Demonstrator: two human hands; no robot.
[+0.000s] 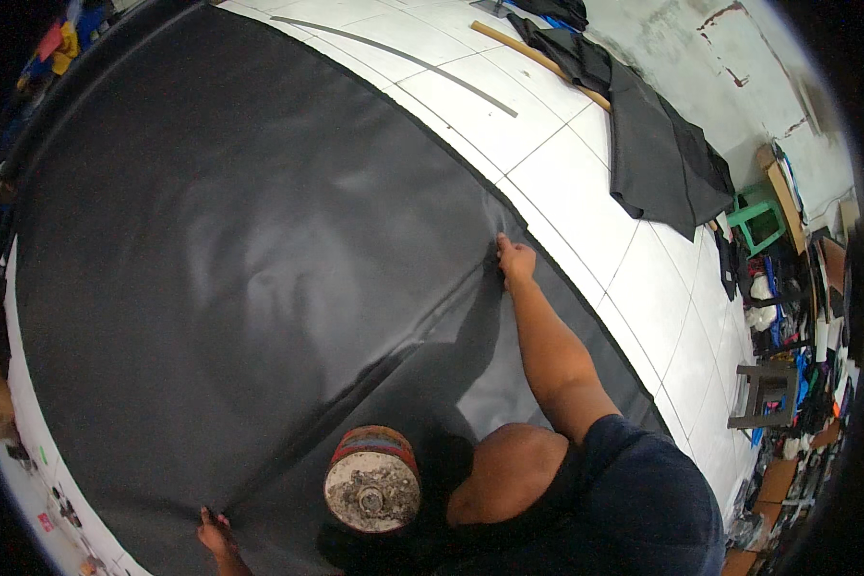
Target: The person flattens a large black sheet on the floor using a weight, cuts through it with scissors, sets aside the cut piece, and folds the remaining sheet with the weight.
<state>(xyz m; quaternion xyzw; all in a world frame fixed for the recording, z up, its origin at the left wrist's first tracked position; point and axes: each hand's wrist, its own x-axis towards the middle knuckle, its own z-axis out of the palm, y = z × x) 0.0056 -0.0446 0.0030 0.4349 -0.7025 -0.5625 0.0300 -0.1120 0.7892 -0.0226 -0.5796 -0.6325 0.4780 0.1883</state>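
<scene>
A large black sheet [211,230], smooth and slightly shiny like synthetic leather, is spread over the floor. A raised fold runs slantwise across it between my two hands. My right hand [516,261] pinches the fold near the sheet's right edge, fingers closed on the material. At the lower left my left hand [218,534] grips the other end of the fold, partly cut off by the picture's lower edge. Between them, nearer to me, a round can-like weight [372,490] with a dirty pale top and reddish side stands on the sheet.
White floor tiles [586,240] border the sheet. A long thin grey strip [403,60] and a brown tube [538,62] lie beyond it, next to a crumpled black cloth [658,144]. Green stool [758,221], dark stool [766,396] and piled clutter line the right side.
</scene>
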